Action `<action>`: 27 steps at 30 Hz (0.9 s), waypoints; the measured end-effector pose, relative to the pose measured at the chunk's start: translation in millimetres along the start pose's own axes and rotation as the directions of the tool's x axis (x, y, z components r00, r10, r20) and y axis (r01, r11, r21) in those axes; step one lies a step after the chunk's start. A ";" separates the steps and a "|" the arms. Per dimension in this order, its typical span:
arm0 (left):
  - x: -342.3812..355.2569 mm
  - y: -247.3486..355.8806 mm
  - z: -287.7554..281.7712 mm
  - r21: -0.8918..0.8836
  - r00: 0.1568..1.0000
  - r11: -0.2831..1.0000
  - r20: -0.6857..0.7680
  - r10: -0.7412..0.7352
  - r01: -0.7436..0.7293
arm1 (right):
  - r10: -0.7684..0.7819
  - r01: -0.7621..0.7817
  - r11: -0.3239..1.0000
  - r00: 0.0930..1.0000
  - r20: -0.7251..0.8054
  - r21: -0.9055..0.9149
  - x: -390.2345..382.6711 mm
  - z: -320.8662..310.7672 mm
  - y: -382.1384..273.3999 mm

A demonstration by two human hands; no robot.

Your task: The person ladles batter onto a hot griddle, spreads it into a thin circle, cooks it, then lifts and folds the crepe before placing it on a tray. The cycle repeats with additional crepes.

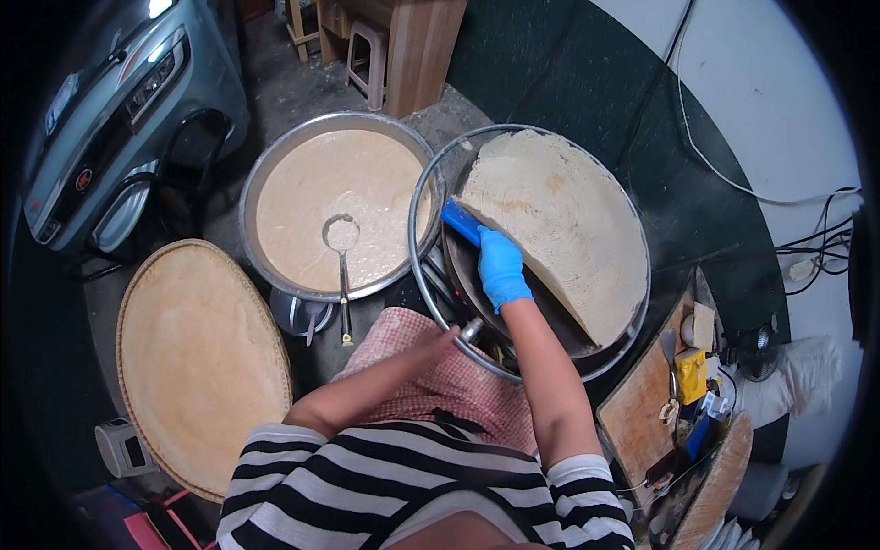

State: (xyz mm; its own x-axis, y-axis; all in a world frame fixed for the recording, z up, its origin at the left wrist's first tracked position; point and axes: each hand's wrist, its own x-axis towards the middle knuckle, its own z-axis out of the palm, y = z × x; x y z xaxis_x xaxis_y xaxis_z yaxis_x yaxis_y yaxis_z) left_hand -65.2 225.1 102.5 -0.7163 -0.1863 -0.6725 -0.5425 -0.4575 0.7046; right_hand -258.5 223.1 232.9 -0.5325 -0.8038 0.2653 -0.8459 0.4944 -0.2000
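My right hand (pixel 501 269), in a blue glove, grips a blue scraper (pixel 463 223) at the left edge of a large, thin, pale pancake (pixel 573 215). The pancake lies over the right part of a round dark griddle (pixel 466 268), its left edge running slantwise with bare griddle beside it. A metal ring (pixel 417 247) surrounds the griddle. My bare left hand (pixel 436 346) is smeared by motion near a metal knob (pixel 472 330) on the ring's near side; whether it touches the knob is unclear.
Left of the griddle stands a metal basin (pixel 252 165) of beige batter, with a ladle (pixel 343 240) resting in it. A round tray-like board (pixel 275 316) leans nearer left. Blue-grey vehicle (pixel 151 110) at far left; wooden board with tools (pixel 637 403) at right; stool (pixel 368 60) behind.
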 end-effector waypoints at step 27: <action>-3.7 6.0 -71.7 -0.584 0.986 0.795 -0.121 0.119 -0.167 | 0.254 -0.265 0.959 0.961 -0.110 -0.100 35.0 7.4 73.9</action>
State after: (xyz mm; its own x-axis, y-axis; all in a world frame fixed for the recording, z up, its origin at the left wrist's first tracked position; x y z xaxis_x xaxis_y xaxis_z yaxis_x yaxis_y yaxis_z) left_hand -34.4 160.7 92.9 -0.7176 -0.3430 -0.6061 -0.0548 -0.8398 0.5402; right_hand -339.5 229.1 220.5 -0.7298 -0.6104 0.3079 -0.6732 0.7203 -0.1675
